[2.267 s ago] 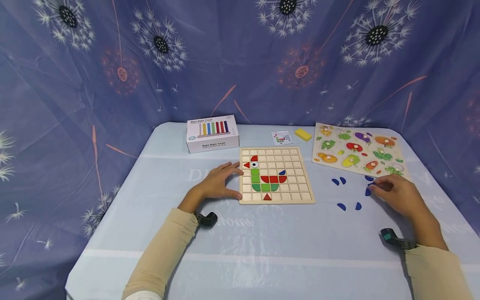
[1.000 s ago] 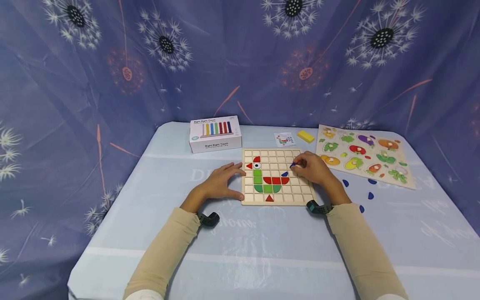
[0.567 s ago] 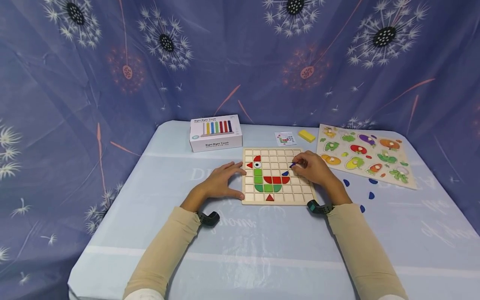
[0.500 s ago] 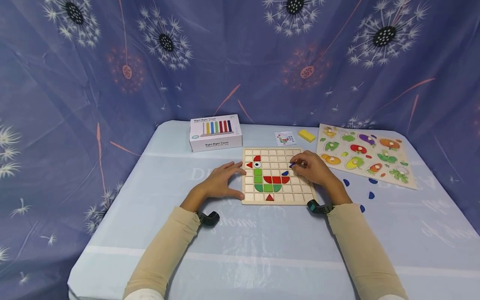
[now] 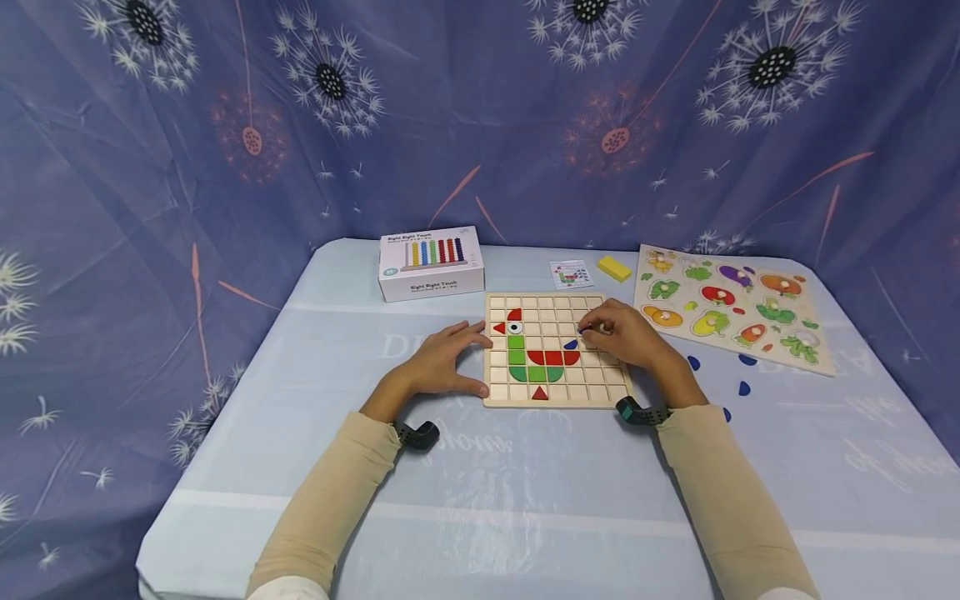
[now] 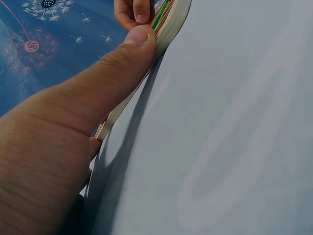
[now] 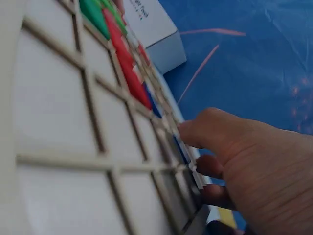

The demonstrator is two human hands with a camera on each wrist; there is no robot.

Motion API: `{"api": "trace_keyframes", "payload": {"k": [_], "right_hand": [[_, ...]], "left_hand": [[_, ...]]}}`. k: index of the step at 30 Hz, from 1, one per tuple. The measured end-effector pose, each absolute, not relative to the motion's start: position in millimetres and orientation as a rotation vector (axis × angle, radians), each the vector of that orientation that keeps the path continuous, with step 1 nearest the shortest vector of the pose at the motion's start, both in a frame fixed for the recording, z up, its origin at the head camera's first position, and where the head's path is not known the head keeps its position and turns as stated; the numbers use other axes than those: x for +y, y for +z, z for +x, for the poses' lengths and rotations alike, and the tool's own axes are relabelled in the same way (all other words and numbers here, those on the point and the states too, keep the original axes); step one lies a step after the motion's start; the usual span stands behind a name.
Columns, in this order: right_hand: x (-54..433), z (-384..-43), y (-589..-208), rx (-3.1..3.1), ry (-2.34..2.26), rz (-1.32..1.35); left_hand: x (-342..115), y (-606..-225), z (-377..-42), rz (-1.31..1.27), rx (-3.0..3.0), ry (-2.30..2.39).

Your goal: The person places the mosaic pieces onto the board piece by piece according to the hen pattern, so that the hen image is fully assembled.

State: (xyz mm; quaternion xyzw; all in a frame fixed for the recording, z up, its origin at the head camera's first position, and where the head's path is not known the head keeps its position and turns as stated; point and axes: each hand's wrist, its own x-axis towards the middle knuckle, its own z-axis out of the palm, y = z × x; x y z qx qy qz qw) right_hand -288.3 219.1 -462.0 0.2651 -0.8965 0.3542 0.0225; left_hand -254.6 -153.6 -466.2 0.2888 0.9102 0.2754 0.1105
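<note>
A wooden grid board (image 5: 600, 392) on the table carries a bird picture of red, green and blue tiles. My left hand (image 5: 442, 362) spans its left edge, with the thumb (image 6: 139, 39) against the board's side and the fingertips on the edge further back. Over the board's right part, my right hand (image 5: 626, 333) pinches a blue half-round tile (image 7: 182, 150) between thumb and fingers, low over a grid cell. In the head view the fingers hide most of that tile. Diagonally below it lies another blue tile (image 5: 571, 344), just above the red row (image 5: 553, 357).
Several loose blue half-round tiles (image 5: 744, 388) lie right of the board. Behind it are a small picture card (image 5: 572, 274) and a yellow block (image 5: 614, 267). A white toy box (image 5: 431, 265) stands back left. At back right lies a vegetable knob puzzle (image 5: 735, 304).
My right hand has come left from the loose blue tiles to the board, bringing one tile. Lately its fingers have shifted slightly left over that cell. My left hand stays at the board's edge.
</note>
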Motion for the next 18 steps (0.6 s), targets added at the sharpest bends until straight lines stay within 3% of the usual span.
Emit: {"api": "trace_keyframes", "payload": {"k": [18], "right_hand": [[205.0, -283.4, -453.1, -2.886, 1.086, 0.943]], "left_hand": [[-153.4, -466.6, -254.7, 0.845, 2.679, 0.794]]}}
